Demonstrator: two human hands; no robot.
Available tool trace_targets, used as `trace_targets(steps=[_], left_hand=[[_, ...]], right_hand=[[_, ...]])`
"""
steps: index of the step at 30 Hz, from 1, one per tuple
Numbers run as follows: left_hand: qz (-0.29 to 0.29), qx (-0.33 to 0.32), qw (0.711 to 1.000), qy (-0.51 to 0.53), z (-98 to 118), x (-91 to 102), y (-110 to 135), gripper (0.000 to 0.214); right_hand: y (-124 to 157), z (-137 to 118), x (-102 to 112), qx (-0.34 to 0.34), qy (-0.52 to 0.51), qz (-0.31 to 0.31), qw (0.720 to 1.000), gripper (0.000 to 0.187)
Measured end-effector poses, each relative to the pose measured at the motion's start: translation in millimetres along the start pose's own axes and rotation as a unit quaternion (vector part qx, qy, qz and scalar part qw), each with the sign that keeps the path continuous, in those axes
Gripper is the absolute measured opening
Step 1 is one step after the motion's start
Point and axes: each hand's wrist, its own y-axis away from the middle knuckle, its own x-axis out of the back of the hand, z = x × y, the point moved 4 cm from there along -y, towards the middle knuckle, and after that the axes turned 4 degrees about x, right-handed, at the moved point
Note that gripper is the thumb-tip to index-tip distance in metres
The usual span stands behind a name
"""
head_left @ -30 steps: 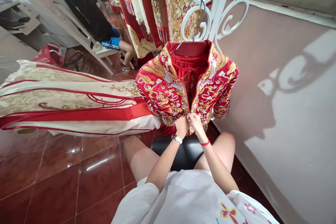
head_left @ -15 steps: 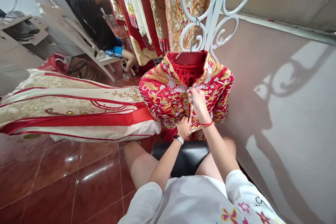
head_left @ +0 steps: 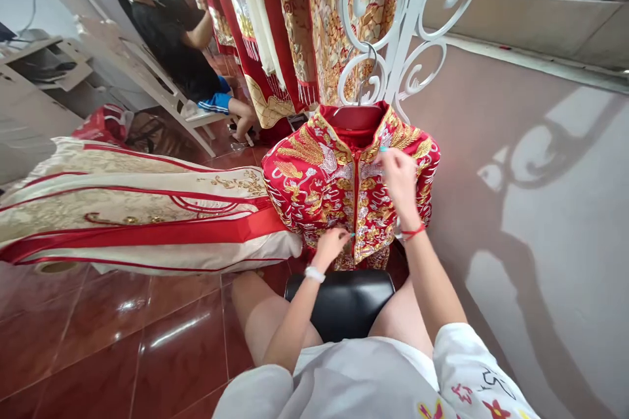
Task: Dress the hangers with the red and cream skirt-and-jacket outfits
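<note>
A red jacket [head_left: 329, 167] with dense gold and silver embroidery hangs upright in front of me on a hanger [head_left: 362, 88]. Its front is drawn together along a red-edged zip line [head_left: 356, 190] from collar to hem. My left hand [head_left: 331, 247] is at the lower front, with finger and thumb pinched on the jacket beside the zip line. My right hand [head_left: 400, 180] is in front of the jacket's upper right chest, below the collar, its fingers curled together; what they hold, if anything, is hidden.
A white scroll-work metal stand [head_left: 407, 19] bears the hanger. A cream and red embroidered garment [head_left: 147, 209] stretches out to the left. Behind hang more embroidered garments [head_left: 295, 26]. A black bag [head_left: 339, 304] lies on my lap. At the back left a person [head_left: 171, 46] sits on a white chair [head_left: 162, 101].
My right hand has left the zip at the collar and moved right. The jacket's upper front, gaping before, is now joined. My left hand has shifted slightly down and left.
</note>
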Motion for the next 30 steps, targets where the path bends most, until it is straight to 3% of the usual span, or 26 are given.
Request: trace_targets(steps=[1,2,3,5,6,7,8,11,16,20,25,28,30], left_hand=[[-0.007,-0.021,0.998,0.061,-1,27.9,2,0.028],[0.032,-0.035,0.991,0.129,-1,62.3,2,0.033],[0.123,-0.048,0.976,0.175,-1,101.4,0,0.035],[0.379,-0.083,0.898,0.207,1,176.8,-4,0.026],[0.426,-0.106,0.877,0.196,5,201.9,-11,0.032],[0.423,-0.120,0.875,0.203,10,218.8,-24,0.037],[0.385,-0.126,0.889,0.215,15,228.4,-38,0.036],[0.276,-0.131,0.921,0.240,26,235.2,-72,0.029],[0.273,-0.161,0.923,0.218,47,257.5,-78,0.037],[0.279,-0.259,0.916,0.126,63,267.2,-70,0.050],[0.306,-0.255,0.912,0.099,44,245.7,-75,0.053],[0.289,-0.251,0.918,0.106,31,240.7,-74,0.051],[0.288,-0.253,0.918,0.100,23,239.7,-67,0.061]], right_hand=[[-9,7,25,0.037,0.052,0.067,0.996,0.024],[-19,16,49,0.062,0.098,0.130,0.985,0.018],[-30,26,68,0.071,0.136,0.161,0.975,0.017],[-53,50,89,0.051,0.131,0.123,0.982,0.025],[-63,62,92,0.030,0.105,0.079,0.991,0.025],[-70,73,91,0.009,0.066,0.037,0.997,0.025],[-74,81,89,-0.008,0.024,0.011,1.000,0.028],[-79,93,83,-0.017,-0.071,0.024,0.997,0.035],[-83,85,92,0.029,-0.123,0.039,0.991,0.040],[-74,89,103,0.069,-0.089,0.068,0.991,0.039],[-55,112,97,0.035,-0.099,0.064,0.992,0.043],[-50,117,102,0.004,-0.102,-0.009,0.995,0.050],[-48,117,110,-0.016,-0.091,-0.067,0.994,0.058]])
